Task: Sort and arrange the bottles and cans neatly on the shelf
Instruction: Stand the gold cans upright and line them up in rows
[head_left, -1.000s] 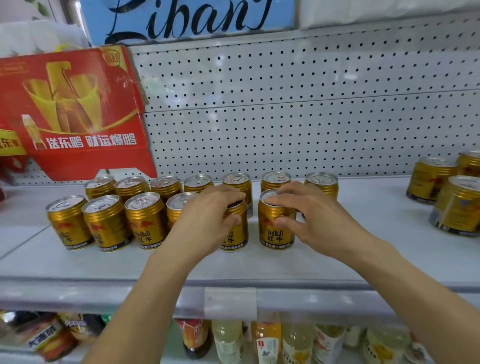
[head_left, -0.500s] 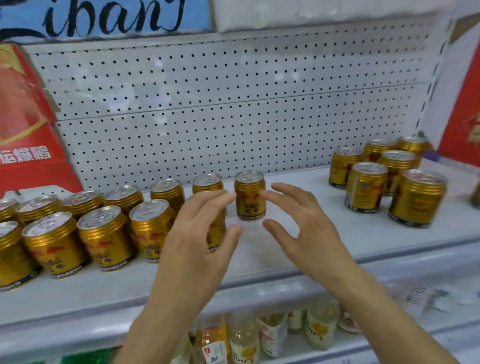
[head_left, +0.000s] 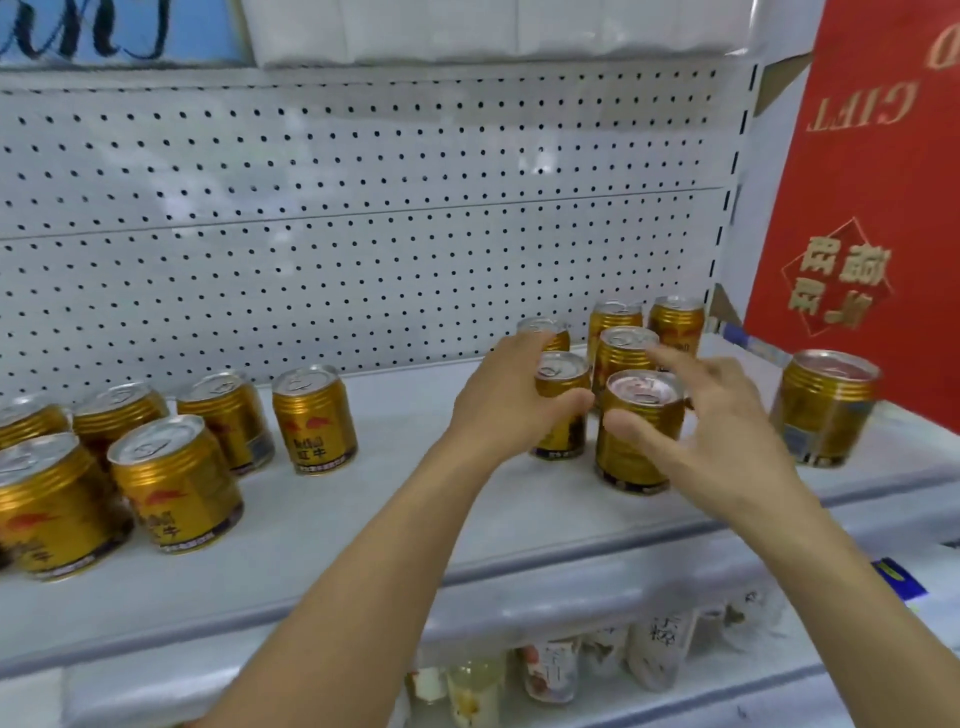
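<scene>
Here our left hand (head_left: 498, 400) grips one short gold metal can (head_left: 562, 402) on the grey shelf (head_left: 363, 525); our right hand (head_left: 717, 436) is spread loosely. Its thumb touches a nearer gold can (head_left: 640, 431).

A white pegboard wall (head_left: 363, 234) is backing the pale shelf (head_left: 363, 519), with a red gift box (head_left: 872, 182) standing at its right edge.

Cans (head_left: 315, 419) stand grouped at the shelf's (head_left: 363, 525) left; a second cluster (head_left: 626, 358) stands right, one can (head_left: 826, 408) farther right, bottles (head_left: 550, 670) on the level below.
</scene>
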